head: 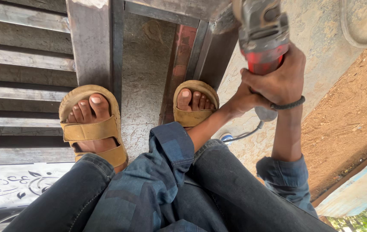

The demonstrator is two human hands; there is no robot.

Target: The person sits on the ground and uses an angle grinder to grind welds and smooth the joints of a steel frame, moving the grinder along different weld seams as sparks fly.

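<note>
Both my hands hold an angle grinder [263, 38] with a grey head and a red body, raised at the upper right. My right hand [280, 79], a black band on its wrist, wraps the red body from the right. My left hand [244, 99] reaches across from the middle and grips the grinder's lower grey rear end. The grinder's head touches the corner of a metal frame [91, 43] of dark steel bars. Its disc is hidden past the top edge.
My feet in tan sandals [93, 129] [194, 107] rest on the frame's bars over a concrete floor [142, 64]. The grinder's cable [243, 136] trails below. A hose [348, 30] curves at the top right. Bare earth [351, 111] lies right, and a patterned white panel [16, 184] lower left.
</note>
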